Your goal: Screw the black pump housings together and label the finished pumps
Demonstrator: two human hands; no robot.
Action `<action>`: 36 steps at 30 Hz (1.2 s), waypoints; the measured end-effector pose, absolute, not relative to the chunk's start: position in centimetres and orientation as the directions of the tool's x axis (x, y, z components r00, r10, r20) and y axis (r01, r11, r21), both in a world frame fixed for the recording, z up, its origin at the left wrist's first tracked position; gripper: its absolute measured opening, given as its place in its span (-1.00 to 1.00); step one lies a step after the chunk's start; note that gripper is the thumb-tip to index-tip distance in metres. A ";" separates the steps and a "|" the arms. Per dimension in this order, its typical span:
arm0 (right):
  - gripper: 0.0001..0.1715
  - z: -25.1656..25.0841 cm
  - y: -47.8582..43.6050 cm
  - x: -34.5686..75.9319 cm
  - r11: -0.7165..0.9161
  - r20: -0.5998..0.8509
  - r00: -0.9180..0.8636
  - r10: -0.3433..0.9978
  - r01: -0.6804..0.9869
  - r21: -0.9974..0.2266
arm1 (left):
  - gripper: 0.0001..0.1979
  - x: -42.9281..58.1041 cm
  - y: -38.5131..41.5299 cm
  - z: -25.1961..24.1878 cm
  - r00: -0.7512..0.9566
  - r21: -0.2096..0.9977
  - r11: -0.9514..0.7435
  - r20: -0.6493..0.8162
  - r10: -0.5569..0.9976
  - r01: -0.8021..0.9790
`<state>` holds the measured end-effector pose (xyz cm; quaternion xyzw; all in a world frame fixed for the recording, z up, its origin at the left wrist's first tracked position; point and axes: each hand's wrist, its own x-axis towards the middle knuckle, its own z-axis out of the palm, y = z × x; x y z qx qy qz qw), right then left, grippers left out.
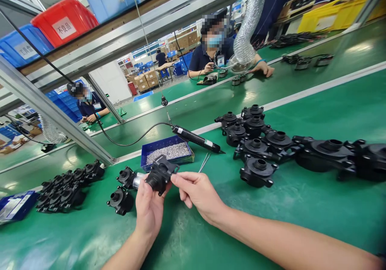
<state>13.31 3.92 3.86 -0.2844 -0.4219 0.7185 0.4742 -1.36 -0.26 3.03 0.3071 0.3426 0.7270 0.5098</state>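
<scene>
My left hand grips a black plastic pump housing with a round port and screw lugs, tilted above the green bench. The fingers of my right hand are pinched together at the housing's right edge; anything small between the fingertips is hidden. Just behind the housing sits a blue tray of small silver screws. To its right, a black electric screwdriver hangs on a cord, tip pointing right. Two more housings and a silver cylinder lie left of my left hand.
More housings spread across the right side, and a tight group stands at the left. Thin metal rods lie near the screwdriver. A metal frame post rises at left. Across the bench, a co-worker handles parts beneath a foil duct.
</scene>
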 end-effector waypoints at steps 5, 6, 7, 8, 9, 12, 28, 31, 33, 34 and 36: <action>-0.42 2.9 4.1 12.7 -0.378 -0.102 -0.497 0.862 -0.495 -0.782 | -0.59 -1.8 0.0 3.3 -0.322 0.844 -0.362 0.242 0.915 -0.395; -0.41 2.6 4.1 12.6 -0.408 -0.120 -0.517 0.847 -0.490 -0.770 | -0.59 -1.9 -0.1 3.5 -0.309 0.847 -0.367 0.257 0.916 -0.384; -0.39 2.3 4.1 12.5 -0.431 -0.133 -0.536 0.834 -0.481 -0.764 | -0.59 -2.0 -0.1 3.7 -0.298 0.850 -0.370 0.268 0.916 -0.374; -0.38 2.0 4.1 12.4 -0.442 -0.139 -0.550 0.824 -0.469 -0.764 | -0.57 -2.1 -0.2 3.9 -0.288 0.854 -0.371 0.275 0.917 -0.366; -0.37 1.8 4.1 12.3 -0.440 -0.137 -0.560 0.817 -0.452 -0.776 | -0.54 -2.2 -0.3 4.1 -0.284 0.857 -0.370 0.278 0.918 -0.359; -0.37 1.4 4.4 12.4 -0.361 -0.118 -0.553 0.825 -0.354 -0.863 | -0.51 -2.6 -0.4 4.5 -0.299 0.873 -0.347 0.249 0.921 -0.343; -0.42 9.8 17.5 18.3 0.380 0.196 -0.326 0.925 0.801 -0.463 | -0.33 -2.0 -0.8 3.3 -0.025 0.912 0.314 -0.332 0.943 -0.266; -0.77 10.1 18.5 18.1 0.365 0.088 -0.366 0.927 0.820 -0.441 | -0.30 -2.1 -0.6 3.0 -0.005 0.901 0.353 -0.366 0.931 -0.253; -0.77 10.6 17.7 17.9 0.370 0.110 -0.358 0.927 0.832 -0.413 | -0.30 -2.0 -0.6 2.8 0.035 0.887 0.385 -0.390 0.920 -0.256; -0.74 11.1 17.1 17.6 0.378 0.152 -0.347 0.926 0.826 -0.417 | -0.30 -1.9 -0.7 2.8 0.059 0.883 0.396 -0.394 0.917 -0.251; -0.67 12.2 15.5 16.8 0.417 0.283 -0.307 0.909 0.709 -0.568 | -0.30 -1.6 -0.9 2.8 0.096 0.884 0.406 -0.394 0.914 -0.233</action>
